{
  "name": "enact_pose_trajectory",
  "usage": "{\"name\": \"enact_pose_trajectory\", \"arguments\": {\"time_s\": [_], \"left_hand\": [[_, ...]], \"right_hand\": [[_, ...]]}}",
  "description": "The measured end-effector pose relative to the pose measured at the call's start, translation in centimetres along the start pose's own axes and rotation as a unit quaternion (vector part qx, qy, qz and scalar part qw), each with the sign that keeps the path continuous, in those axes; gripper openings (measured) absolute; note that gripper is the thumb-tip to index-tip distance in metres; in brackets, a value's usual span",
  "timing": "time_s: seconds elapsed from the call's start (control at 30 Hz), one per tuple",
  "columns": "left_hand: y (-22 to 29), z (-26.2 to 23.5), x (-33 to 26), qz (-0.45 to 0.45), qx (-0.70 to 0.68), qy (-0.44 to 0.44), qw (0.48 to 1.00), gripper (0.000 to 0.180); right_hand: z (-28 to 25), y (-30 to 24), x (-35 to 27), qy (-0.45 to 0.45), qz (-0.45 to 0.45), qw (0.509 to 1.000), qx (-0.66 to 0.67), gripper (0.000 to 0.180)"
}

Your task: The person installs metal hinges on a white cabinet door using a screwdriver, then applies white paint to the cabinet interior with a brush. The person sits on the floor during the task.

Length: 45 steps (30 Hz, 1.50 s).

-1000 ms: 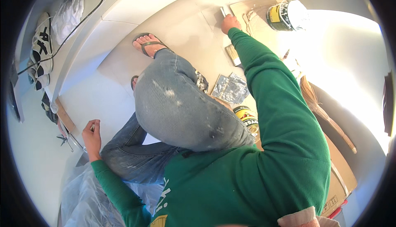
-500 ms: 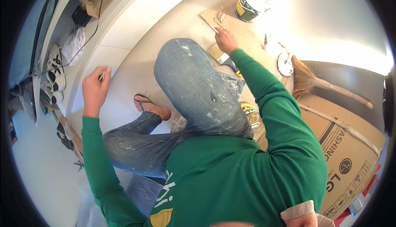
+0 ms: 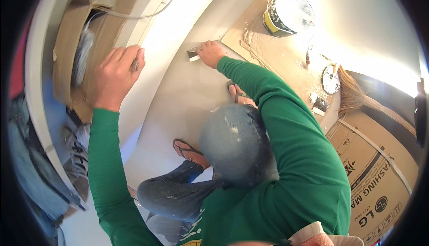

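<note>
the right hand (image 3: 211, 53) has its fingers clasped round a flat black-and-white scraper (image 3: 193, 54) at the floor (image 3: 172, 96), left of the cardboard sheet (image 3: 273, 53) under the bucket (image 3: 288, 14). over by the open cardboard box (image 3: 65, 62), the left hand (image 3: 117, 77) curls; from here i can't tell whether its fingers grip anything.
</note>
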State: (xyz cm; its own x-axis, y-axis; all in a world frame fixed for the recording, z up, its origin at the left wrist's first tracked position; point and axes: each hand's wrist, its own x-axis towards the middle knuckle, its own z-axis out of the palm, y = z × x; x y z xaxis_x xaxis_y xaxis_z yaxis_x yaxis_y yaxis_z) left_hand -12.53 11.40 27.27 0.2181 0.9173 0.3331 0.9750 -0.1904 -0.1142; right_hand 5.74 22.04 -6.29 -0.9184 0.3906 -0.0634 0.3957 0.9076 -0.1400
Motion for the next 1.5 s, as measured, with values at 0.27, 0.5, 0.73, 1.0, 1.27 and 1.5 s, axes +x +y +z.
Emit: {"name": "enact_pose_trajectory", "arguments": {"time_s": [0.27,0.5,0.73,1.0,1.27,1.5], "left_hand": [[-1.5,0.5,0.3,-0.022,-0.054,-0.042,0.997,0.008],[-1.4,0.4,0.5,-0.044,-0.061,-0.08,0.994,0.009],[-1.8,0.4,0.8,-0.039,-0.097,-0.069,0.992,0.009],[-1.9,0.3,0.5,-0.052,-0.097,-0.09,0.99,0.008],[-1.8,0.3,0.7,-0.045,-0.112,-0.064,0.991,0.007],[-1.7,0.5,0.8,-0.039,-0.111,-0.06,0.991,0.005]], "right_hand": [[4.0,10.7,5.8,0.105,0.215,0.97,-0.045,0.02],[-0.8,22.6,8.8,0.121,0.296,0.946,-0.06,0.025],[-1.1,11.6,4.4,0.053,0.156,0.985,-0.056,0.037],[0.4,26.1,7.9,0.086,0.326,0.942,-0.006,0.032],[0.8,6.3,2.2,0.065,0.121,0.99,-0.034,0.039],[0.0,20.8,5.7,0.096,0.285,0.954,-0.013,0.032]]}}
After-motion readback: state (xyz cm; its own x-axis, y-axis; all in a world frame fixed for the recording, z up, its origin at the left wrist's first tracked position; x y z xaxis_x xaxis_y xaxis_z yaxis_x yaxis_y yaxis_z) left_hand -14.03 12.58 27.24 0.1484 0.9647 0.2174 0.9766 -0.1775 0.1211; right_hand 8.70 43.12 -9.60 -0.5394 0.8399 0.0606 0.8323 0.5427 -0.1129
